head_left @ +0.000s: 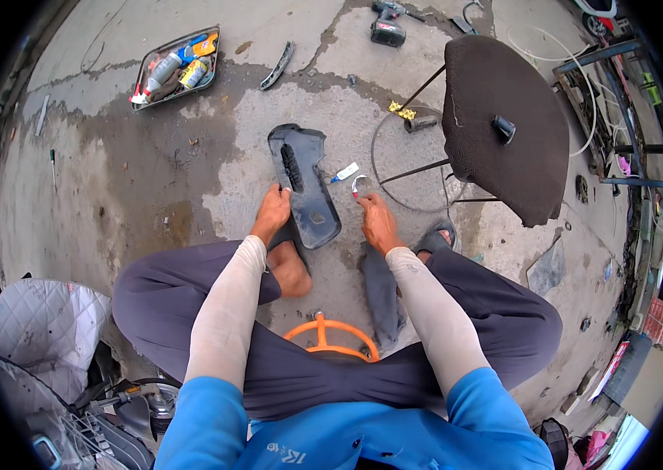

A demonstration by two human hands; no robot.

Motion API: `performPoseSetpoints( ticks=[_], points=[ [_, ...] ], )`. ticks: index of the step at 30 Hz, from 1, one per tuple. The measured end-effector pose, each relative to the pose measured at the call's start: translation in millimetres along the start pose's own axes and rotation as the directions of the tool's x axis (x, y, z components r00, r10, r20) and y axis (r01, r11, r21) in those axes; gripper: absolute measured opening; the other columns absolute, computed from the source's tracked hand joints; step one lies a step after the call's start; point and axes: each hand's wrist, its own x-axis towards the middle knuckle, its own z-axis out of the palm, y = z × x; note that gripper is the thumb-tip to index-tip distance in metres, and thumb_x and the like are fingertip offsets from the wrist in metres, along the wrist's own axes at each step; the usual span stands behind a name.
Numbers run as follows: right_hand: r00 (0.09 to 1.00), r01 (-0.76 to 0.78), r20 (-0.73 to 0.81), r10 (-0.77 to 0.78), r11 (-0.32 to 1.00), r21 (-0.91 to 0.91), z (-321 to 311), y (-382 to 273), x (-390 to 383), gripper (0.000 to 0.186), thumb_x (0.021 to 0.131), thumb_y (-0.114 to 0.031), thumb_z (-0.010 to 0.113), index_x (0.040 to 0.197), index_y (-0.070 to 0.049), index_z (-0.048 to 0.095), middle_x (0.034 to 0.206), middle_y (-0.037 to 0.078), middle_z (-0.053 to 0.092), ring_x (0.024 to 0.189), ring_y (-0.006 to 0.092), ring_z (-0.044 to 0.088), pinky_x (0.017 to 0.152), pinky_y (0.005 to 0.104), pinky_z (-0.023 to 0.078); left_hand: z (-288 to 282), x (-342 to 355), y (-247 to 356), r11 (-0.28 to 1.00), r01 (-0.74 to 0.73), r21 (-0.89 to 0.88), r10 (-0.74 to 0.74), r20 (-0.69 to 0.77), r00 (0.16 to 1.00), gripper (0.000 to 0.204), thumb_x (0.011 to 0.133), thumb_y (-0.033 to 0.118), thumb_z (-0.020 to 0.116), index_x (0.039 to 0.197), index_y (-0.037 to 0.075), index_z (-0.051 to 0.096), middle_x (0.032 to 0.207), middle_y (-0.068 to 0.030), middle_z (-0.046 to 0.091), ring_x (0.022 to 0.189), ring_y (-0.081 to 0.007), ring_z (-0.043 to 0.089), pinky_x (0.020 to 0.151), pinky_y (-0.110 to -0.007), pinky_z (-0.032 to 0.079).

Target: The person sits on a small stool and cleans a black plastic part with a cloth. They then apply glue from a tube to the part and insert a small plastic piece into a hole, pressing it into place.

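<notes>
In the head view my left hand (272, 211) is closed on the left edge of a black plastic panel (316, 219) with a recessed slot. My right hand (378, 219) pinches a small red-and-white item with a curved pale tip (359, 182), just right of the panel. A small white tube with a blue cap (345, 172) lies on the concrete between the panel and that item. A dark cloth-like object (378, 298) lies below my right hand, near my foot.
A dark seat on metal legs (507, 94) stands at right. A tray of bottles and cans (143, 98), a drill (386, 30) and a curved strip (276, 66) lie ahead. An orange tubular frame (347, 329) sits between my legs; metal racks line the right, a vehicle the lower left.
</notes>
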Motion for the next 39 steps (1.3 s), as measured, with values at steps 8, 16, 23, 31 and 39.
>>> performPoseSetpoints(
  ticks=[8, 16, 23, 31, 39],
  points=[
    [0.949, 0.259, -0.083, -0.303, 0.906, -0.334, 16.3, 34.3, 62.2, 0.03, 0.095, -0.014, 0.059, 0.125, -0.013, 0.066, 0.14, 0.008, 0.055, 0.123, 0.0307, 0.057, 0.096, 0.048, 0.051, -11.6, -29.0, 20.4, 0.987, -0.137, 0.087, 0.142, -0.056, 0.988, 0.042, 0.103, 0.034, 0.05, 0.109, -0.007, 0.055, 0.094, -0.0283, 0.064, 0.094, -0.0423, 0.063, 0.088, -0.049, 0.047],
    [0.967, 0.227, -0.016, -0.253, 0.894, -0.386, 31.4, 32.4, 66.7, 0.012, 0.093, -0.013, 0.057, 0.102, -0.009, 0.064, 0.104, 0.011, 0.061, 0.098, 0.0311, 0.067, 0.075, 0.0486, 0.056, -10.8, -28.4, 15.1, 0.992, -0.103, 0.07, 0.104, -0.015, 0.994, 0.044, 0.103, 0.036, 0.049, 0.112, -0.007, 0.056, 0.103, -0.0342, 0.064, 0.103, -0.0486, 0.063, 0.091, -0.049, 0.047],
    [0.988, 0.009, 0.155, 0.009, 0.994, -0.112, -10.5, -6.4, 34.0, 0.017, 0.101, -0.021, 0.055, 0.106, -0.006, 0.061, 0.092, 0.024, 0.073, 0.086, 0.046, 0.07, 0.073, 0.0572, 0.053, -12.0, -34.7, 25.8, 0.997, -0.059, 0.049, 0.059, 0.004, 0.998, 0.058, 0.104, 0.038, 0.047, 0.134, -0.011, 0.053, 0.124, -0.0368, 0.063, 0.122, -0.051, 0.058, 0.104, -0.047, 0.045],
    [0.985, -0.068, 0.171, 0.036, 0.98, 0.186, -112.2, -57.1, 6.0, 0.028, 0.098, -0.027, 0.064, 0.091, 0.001, 0.068, 0.08, 0.025, 0.069, 0.081, 0.0473, 0.067, 0.073, 0.0533, 0.051, 18.0, -6.9, -18.4, 0.999, -0.021, -0.032, 0.022, 0.03, 0.999, 0.05, 0.104, 0.039, 0.046, 0.122, -0.007, 0.058, 0.127, -0.0372, 0.06, 0.125, -0.0502, 0.056, 0.107, -0.049, 0.042],
    [0.999, -0.008, 0.041, -0.001, 0.977, 0.213, -230.0, -118.0, -98.9, 0.027, 0.098, -0.028, 0.066, 0.093, -0.001, 0.068, 0.061, 0.015, 0.06, 0.056, 0.0306, 0.061, 0.057, 0.0425, 0.047, 73.8, -16.8, -27.6, 0.997, -0.067, -0.023, 0.068, 0.029, 0.997, 0.042, 0.105, 0.036, 0.045, 0.114, -0.003, 0.059, 0.115, -0.0383, 0.062, 0.112, -0.0572, 0.057, 0.099, -0.057, 0.044]
  ],
)
